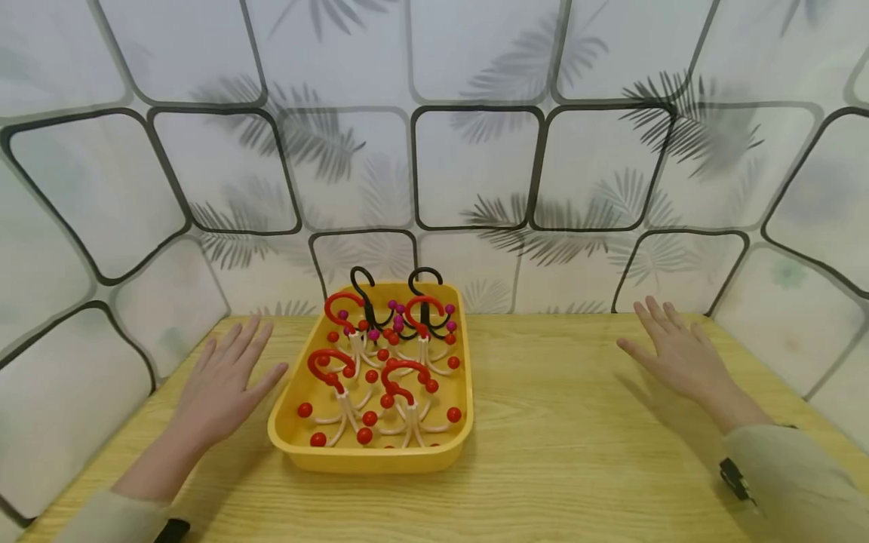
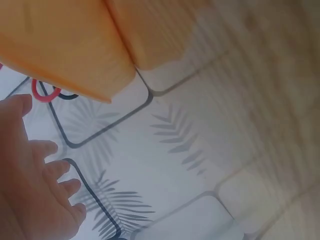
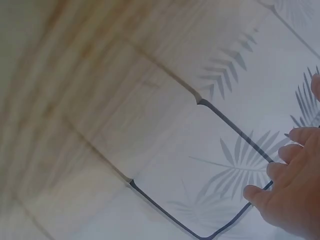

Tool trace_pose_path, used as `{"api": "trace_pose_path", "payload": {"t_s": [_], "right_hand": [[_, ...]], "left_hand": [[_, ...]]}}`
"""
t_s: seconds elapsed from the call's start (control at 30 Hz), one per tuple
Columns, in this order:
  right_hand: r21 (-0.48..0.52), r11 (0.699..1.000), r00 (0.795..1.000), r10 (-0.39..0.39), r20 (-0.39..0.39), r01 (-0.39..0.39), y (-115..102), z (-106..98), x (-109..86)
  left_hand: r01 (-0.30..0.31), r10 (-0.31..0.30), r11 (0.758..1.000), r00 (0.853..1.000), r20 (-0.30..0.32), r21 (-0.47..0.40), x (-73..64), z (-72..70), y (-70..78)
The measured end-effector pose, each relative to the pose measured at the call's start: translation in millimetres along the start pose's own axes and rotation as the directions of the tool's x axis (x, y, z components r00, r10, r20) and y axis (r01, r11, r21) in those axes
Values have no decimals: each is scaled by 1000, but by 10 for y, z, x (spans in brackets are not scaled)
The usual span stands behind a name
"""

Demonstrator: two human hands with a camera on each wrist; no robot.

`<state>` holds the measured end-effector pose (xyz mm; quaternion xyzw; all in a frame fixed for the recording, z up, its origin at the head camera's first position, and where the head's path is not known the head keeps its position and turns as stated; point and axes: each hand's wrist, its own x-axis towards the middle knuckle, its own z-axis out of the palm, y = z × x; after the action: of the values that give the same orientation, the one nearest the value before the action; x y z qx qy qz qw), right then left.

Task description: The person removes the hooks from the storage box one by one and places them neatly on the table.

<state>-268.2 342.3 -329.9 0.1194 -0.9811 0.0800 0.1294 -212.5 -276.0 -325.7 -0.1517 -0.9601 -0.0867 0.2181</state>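
Left of centre on the wooden surface (image 1: 543, 422), a yellow tray (image 1: 366, 458) with four red hooks (image 1: 406, 365) in it and two black hooks (image 1: 370, 311) at the far end. Just beside it on the left, the left hand (image 1: 220, 388) with released, extended fingers (image 1: 256, 347). Well apart on the right, the right hand (image 1: 682, 354), likewise released. Behind, a leaf-patterned wall (image 1: 475, 166).

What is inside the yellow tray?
The yellow tray holds four red-hooked hangers with red balls and, behind them, two black-hooked hangers with magenta balls. The red ones partly cover the black ones' lower parts.
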Motion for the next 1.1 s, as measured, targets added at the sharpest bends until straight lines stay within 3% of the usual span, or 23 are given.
{"api": "trace_pose_path", "payload": {"t_s": [0.37, 0.6, 0.73, 0.83, 0.9, 1.0, 1.1], "right_hand": [[25, 999, 999, -45, -10, 45, -113, -11, 61], [65, 988, 986, -136, -101, 143, -460, -32, 88], [153, 971, 980, -166, -110, 182, -752, -65, 126], [249, 940, 969, -200, -145, 232, -990, -64, 138], [308, 906, 951, -237, -196, 289, -1150, -40, 141], [397, 837, 921, -292, -260, 377, -1400, 5, 132], [498, 762, 910, -334, -246, 414, -1651, 40, 127]], "left_hand": [[0, 3, 991, 1000, 26, -130, -111, -66, 161], [25, -7, 979, 996, 89, -202, -167, -78, 287], [30, -5, 976, 993, 117, -215, -205, -79, 335], [28, -1, 977, 992, 125, -211, -228, -82, 372], [24, 2, 980, 991, 130, -199, -244, -87, 398], [26, 1, 983, 989, 150, -181, -270, -90, 432], [34, -4, 984, 985, 170, -176, -298, -86, 448]]}}
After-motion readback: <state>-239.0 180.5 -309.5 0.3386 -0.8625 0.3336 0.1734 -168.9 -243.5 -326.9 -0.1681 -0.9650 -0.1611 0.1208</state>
